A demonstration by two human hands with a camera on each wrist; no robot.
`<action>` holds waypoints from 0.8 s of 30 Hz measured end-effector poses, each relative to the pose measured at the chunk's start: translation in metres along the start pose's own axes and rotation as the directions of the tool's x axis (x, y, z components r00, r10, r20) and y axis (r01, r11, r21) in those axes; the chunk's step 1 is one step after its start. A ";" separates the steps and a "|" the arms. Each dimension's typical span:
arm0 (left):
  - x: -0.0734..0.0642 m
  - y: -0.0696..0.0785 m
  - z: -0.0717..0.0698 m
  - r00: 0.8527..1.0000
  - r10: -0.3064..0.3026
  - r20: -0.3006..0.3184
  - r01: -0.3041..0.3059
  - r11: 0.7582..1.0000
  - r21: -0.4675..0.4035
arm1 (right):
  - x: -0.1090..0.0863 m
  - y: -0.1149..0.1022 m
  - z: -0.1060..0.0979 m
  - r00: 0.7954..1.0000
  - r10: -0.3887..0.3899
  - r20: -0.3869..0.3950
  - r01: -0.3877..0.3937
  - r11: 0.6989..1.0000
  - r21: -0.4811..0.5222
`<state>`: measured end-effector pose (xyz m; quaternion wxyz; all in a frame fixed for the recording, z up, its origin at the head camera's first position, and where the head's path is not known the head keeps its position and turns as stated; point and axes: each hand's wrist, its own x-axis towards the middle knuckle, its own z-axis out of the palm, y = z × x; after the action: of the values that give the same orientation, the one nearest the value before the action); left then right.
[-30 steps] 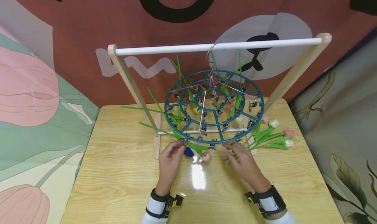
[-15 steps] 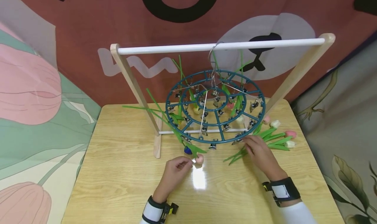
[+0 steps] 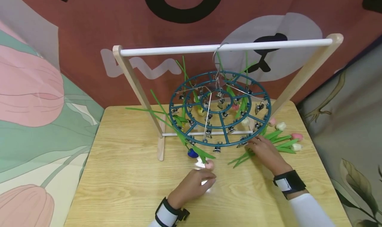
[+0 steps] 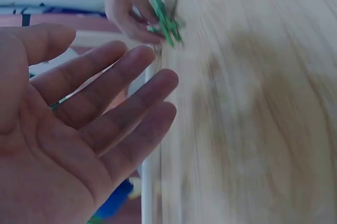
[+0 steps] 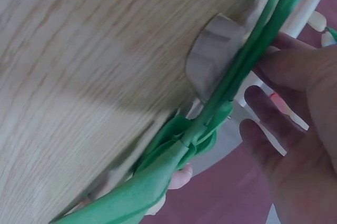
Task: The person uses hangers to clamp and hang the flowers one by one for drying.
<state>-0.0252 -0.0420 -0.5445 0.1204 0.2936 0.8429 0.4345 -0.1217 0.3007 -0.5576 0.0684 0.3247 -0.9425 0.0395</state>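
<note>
In the head view my left hand (image 3: 192, 187) is held over the front of the table, just below a pink tulip (image 3: 210, 164) that hangs head down. The left wrist view shows its palm and spread fingers, holding nothing. My right hand (image 3: 265, 152) is at the right, beside a bunch of tulips with green stems (image 3: 241, 159). In the right wrist view its fingertips reach the edge of the green stems (image 5: 250, 50), with the other fingers loosely bent and apart from them. A round teal clip hanger (image 3: 223, 129) hangs just above, with a blue tulip (image 3: 192, 153) below its front left.
A rack with a white top bar (image 3: 179, 50) and wooden legs (image 3: 134, 84) carries the hanger. Several metal clips (image 3: 217, 149) dangle around its rings. More tulips hang at its back; loose white and pink tulip heads (image 3: 296, 137) lie at the right on the wooden table (image 3: 119, 187).
My left hand has left the hanger's front edge and moved down and right. The right hand has moved right to the tulip stems. The pink tulip sways below the hanger.
</note>
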 end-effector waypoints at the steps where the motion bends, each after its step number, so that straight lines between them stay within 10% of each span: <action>1: 0.002 0.002 0.001 1.000 0.014 0.013 -0.014 1.000 -0.002 | 0.000 0.001 0.001 1.000 0.000 0.007 0.000 1.000 -0.007; 13: 0.026 0.019 0.005 0.993 0.105 -0.053 -0.109 0.991 -0.078 | -0.001 0.004 0.008 1.000 -0.011 -0.011 0.010 0.998 -0.064; 24: 0.040 0.025 0.006 0.978 0.097 -0.186 -0.083 0.993 0.084 | -0.001 -0.001 0.010 0.982 -0.076 -0.173 0.083 0.996 0.035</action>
<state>-0.0450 -0.0026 -0.5260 0.0086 0.2931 0.8523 0.4331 -0.1213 0.2994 -0.5677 0.1439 0.3588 -0.9184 0.0844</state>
